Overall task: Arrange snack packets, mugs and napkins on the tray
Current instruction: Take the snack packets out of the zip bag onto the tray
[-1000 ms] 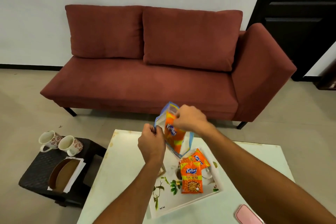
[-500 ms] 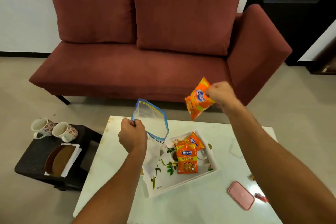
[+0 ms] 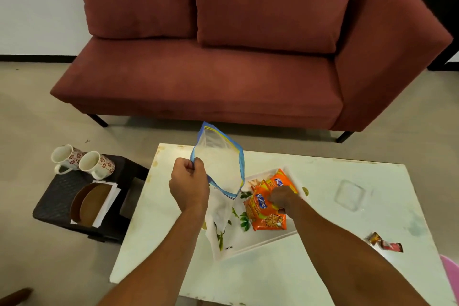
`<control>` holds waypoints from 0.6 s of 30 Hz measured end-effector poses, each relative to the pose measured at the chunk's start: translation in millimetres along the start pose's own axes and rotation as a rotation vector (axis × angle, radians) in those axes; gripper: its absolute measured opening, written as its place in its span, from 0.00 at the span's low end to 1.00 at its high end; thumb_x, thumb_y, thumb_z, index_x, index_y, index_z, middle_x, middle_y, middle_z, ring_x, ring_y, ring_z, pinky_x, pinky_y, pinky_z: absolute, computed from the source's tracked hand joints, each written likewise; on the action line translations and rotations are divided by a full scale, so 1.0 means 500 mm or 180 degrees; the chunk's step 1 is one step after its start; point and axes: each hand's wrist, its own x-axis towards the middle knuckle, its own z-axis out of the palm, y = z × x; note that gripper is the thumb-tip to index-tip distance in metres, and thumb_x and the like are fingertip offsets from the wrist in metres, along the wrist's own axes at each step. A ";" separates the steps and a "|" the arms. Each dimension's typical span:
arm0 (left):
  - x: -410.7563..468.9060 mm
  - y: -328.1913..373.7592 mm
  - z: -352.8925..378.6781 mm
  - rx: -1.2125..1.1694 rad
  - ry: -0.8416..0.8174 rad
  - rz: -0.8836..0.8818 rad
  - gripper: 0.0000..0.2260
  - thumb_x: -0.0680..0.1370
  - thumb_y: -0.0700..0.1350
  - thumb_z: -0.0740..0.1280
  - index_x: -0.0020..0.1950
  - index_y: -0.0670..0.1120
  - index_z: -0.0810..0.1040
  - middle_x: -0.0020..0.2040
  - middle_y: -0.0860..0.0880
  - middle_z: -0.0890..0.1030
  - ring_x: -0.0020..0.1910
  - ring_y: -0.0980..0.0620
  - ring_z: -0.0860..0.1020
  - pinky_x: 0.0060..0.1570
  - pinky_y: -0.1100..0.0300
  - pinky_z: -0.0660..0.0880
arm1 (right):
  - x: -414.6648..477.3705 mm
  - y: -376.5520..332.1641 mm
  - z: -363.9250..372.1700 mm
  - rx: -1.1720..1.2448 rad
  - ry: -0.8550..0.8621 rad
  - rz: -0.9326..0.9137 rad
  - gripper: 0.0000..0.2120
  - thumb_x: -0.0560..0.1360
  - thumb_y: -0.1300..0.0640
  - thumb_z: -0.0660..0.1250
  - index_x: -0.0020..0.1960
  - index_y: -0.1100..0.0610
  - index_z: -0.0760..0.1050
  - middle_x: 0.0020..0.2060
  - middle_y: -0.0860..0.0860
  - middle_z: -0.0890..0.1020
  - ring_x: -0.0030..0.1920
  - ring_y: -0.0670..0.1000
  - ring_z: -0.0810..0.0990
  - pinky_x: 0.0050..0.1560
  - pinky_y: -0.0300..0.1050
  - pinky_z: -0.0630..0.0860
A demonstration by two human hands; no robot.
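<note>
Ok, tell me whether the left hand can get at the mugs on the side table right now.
Probably not yet: the left hand grips the zip bag, so it is occupied. The way itself looks free; the two mugs stand uncovered on the dark side table, off to its left.

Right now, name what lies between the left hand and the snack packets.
Head view: the clear zip bag, gripped by the left hand, hangs between it and the snack packets.

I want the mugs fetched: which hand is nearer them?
Left. The left hand, gripping the bag, is right of the mugs; the right hand is farther right, on the packets.
</note>
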 end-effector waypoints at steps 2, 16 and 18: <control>0.002 0.001 -0.001 -0.0070 -0.0077 0.0025 0.13 0.81 0.49 0.67 0.39 0.47 0.71 0.35 0.48 0.79 0.34 0.47 0.82 0.35 0.50 0.82 | 0.009 0.008 0.001 -0.0230 0.0114 -0.0219 0.14 0.80 0.60 0.65 0.65 0.62 0.78 0.62 0.60 0.79 0.60 0.61 0.79 0.56 0.53 0.78; 0.081 0.265 -0.097 -0.1256 -0.2747 -0.0228 0.18 0.77 0.40 0.72 0.28 0.49 0.72 0.25 0.50 0.69 0.24 0.53 0.69 0.26 0.62 0.67 | -0.273 -0.234 -0.246 0.0605 -0.1096 -0.2672 0.46 0.70 0.68 0.75 0.79 0.43 0.58 0.74 0.43 0.71 0.73 0.46 0.71 0.63 0.51 0.78; 0.101 0.344 -0.128 -0.1314 -0.3083 -0.0228 0.19 0.78 0.40 0.69 0.26 0.49 0.74 0.24 0.50 0.71 0.20 0.54 0.71 0.21 0.63 0.69 | -0.336 -0.264 -0.294 0.0627 -0.1517 -0.2743 0.38 0.70 0.72 0.72 0.74 0.45 0.69 0.69 0.47 0.77 0.69 0.48 0.75 0.60 0.46 0.77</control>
